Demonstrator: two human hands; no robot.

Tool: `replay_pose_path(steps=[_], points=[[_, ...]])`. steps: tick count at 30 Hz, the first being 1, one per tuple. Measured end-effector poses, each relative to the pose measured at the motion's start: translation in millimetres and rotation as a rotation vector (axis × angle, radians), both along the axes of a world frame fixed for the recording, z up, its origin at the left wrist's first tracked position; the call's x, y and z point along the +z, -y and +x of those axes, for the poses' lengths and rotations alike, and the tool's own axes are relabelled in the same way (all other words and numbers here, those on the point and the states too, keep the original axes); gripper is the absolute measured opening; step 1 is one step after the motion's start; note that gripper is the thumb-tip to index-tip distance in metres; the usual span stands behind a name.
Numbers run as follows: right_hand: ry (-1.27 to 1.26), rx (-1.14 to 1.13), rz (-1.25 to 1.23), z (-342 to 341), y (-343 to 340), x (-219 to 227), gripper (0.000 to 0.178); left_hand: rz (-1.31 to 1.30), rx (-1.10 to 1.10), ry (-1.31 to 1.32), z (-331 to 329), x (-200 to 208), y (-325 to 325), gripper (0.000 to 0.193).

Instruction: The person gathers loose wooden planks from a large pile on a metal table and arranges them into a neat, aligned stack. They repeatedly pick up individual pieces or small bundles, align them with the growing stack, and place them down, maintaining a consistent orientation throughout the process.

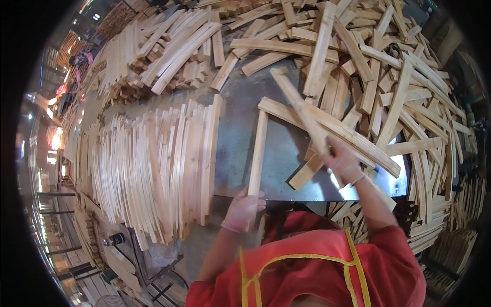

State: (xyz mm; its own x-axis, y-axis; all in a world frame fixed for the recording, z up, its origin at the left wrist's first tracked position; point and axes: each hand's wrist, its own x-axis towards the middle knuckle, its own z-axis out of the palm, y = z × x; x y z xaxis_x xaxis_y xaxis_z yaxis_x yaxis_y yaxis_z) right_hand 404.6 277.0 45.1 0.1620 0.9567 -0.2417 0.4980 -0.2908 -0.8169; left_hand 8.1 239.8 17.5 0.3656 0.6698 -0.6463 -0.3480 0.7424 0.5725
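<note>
Two sticks [258, 148]: left hand [243, 210] grips one, right hand [343, 162] another, near the surface's [236, 166] front edge; picking, maybe; next needs care.

I could read no words, numbers or signs anywhere; any print on the bottle [116, 239], near left, was too small to make out.

The hands [243, 211] each grip a wooden strip [257, 153] — beside a shiny grey table [235, 158].
</note>
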Motion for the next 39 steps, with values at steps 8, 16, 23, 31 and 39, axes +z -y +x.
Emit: replay_pose_path(steps=[8,16,23,31,39], points=[[-0.386,0.199,0.023,-237,57,-85,0.066,0.136,0.242,-0.007,-37,-37,17,0.059],[-0.204,0.819,0.003,-296,-10,-84,0.044,0.763,-0.577,-1.651,-68,11,-19,0.08],[0.718,0.011,0.131,-81,38,-14,0.068,0.987,-0.715,-2.011,-94,5,0,0.086],[0.586,0.089,-0.092,-11,64,17,0.072,1.084,-0.687,-1.374,37,-12,1,0.092],[0.549,-0.098,0.368,-14,-58,-32,0.072,0.315,-0.358,-0.38,99,-49,-43,0.063]])
